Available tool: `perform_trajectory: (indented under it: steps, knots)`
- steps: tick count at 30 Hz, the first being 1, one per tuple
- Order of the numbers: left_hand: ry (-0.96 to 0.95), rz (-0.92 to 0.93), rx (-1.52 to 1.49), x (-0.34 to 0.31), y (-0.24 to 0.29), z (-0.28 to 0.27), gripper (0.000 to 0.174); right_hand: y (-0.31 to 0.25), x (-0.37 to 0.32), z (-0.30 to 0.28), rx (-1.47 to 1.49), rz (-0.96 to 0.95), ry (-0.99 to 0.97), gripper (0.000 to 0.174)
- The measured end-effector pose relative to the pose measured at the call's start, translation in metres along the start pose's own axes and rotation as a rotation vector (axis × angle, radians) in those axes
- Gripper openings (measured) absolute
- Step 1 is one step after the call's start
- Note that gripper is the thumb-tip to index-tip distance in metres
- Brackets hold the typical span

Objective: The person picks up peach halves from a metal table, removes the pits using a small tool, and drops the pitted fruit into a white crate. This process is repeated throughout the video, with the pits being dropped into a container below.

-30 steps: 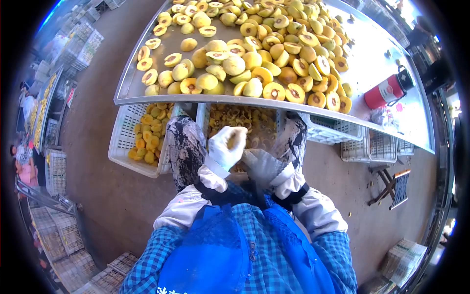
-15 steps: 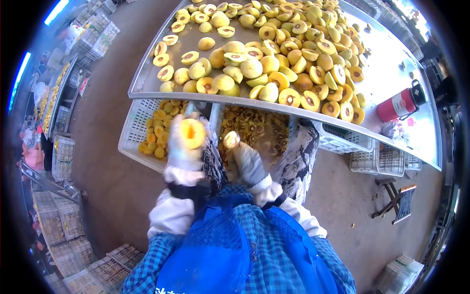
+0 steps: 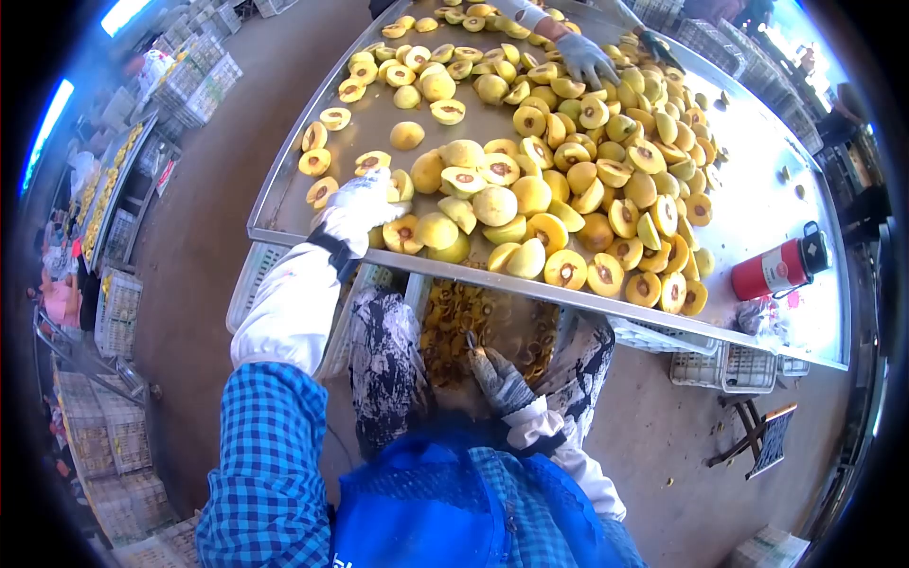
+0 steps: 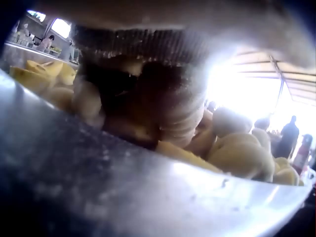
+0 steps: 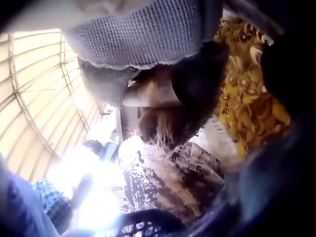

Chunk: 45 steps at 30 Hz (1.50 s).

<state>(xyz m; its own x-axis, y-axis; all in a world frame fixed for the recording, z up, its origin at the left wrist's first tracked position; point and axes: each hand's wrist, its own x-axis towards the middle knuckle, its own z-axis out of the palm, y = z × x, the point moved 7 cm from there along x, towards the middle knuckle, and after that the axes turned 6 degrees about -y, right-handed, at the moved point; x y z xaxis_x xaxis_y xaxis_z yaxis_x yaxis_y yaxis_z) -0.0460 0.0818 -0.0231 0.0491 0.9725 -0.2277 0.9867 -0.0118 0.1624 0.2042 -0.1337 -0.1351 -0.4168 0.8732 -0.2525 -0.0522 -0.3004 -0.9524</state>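
Note:
My gloved left hand reaches over the near left edge of the metal table, down among the yellow peach halves. In the left wrist view its fingers bend down over the fruit; the space beneath is dark, and I cannot tell whether they grip a half. A cut half lies right beside them. Low between the knees, my gloved right hand grips a small tool with a metal tip. The tool's pale handle shows within the curled fingers in the right wrist view.
Below the table, a bin of scraps sits between the legs, with a white crate to its left. Another person's gloved hand rests on the fruit at the back. A red flask and a folding stool are to the right.
My left hand carried a hollowed half over the left crate, then moved up to the table fruit without it. The right hand stayed low. Another person's gloved hand has appeared at the back.

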Motion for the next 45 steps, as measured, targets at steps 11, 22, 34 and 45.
perform_trajectory:
  steps: [11,22,34,45]
  knots:
    - [-0.008,0.089,-2.15,-0.126,0.037,0.035,0.056,-0.111,-0.004,0.03,-0.586,-0.433,0.047,0.019]
    - [0.019,0.248,-1.899,-0.167,0.115,0.066,0.056,-0.13,-0.021,0.031,-0.867,-0.358,0.142,0.022]
    - [0.237,0.172,-1.51,-0.175,0.115,0.076,0.045,-0.081,-0.01,0.027,-0.905,-0.31,0.021,0.021]
    - [0.013,0.73,-0.721,-0.191,0.161,0.048,0.033,-0.08,-0.038,0.01,-0.365,-0.248,-0.21,0.032]
